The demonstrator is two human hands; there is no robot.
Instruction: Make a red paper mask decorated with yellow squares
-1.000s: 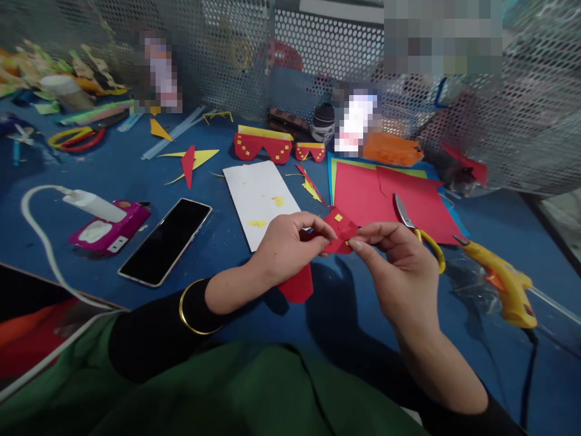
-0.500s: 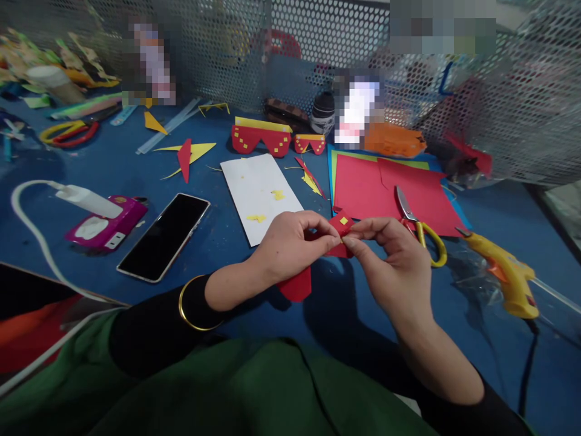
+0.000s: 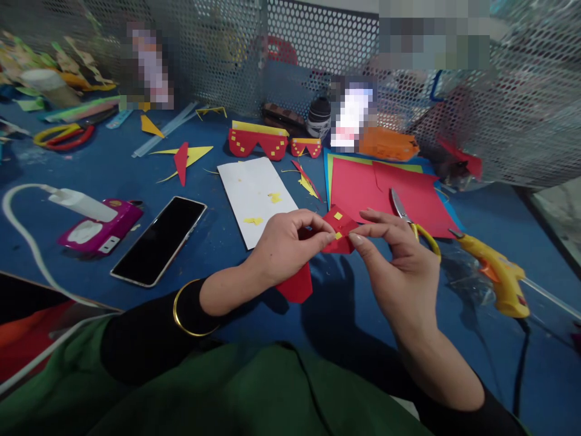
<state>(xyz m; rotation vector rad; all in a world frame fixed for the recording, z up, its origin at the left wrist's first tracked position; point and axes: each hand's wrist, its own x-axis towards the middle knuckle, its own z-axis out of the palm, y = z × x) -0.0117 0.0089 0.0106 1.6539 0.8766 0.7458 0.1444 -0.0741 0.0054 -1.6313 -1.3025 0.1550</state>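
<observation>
A red paper piece point(image 3: 341, 243) with small yellow squares on it is pinched between the thumb and fingers of my left hand point(image 3: 290, 245). Its rounded lower end shows below that hand. The thumb and forefinger of my right hand point(image 3: 397, 257) meet at the paper's right edge. Just behind my left hand lies a white card point(image 3: 254, 191) with yellow scraps on it. Scissors point(image 3: 400, 206) with yellow handles rest behind my right hand, on red sheets point(image 3: 354, 184).
A black phone point(image 3: 158, 242) and a purple power socket point(image 3: 102, 227) lie at the left. A yellow glue gun point(image 3: 499, 278) is at the right. Red paper glasses point(image 3: 256, 142) stand near the mesh partition point(image 3: 318, 30).
My right fingers have drawn slightly away from my left fingertips, toward the paper's right edge. A second yellow square now shows on the red paper. The whole view has shifted a little.
</observation>
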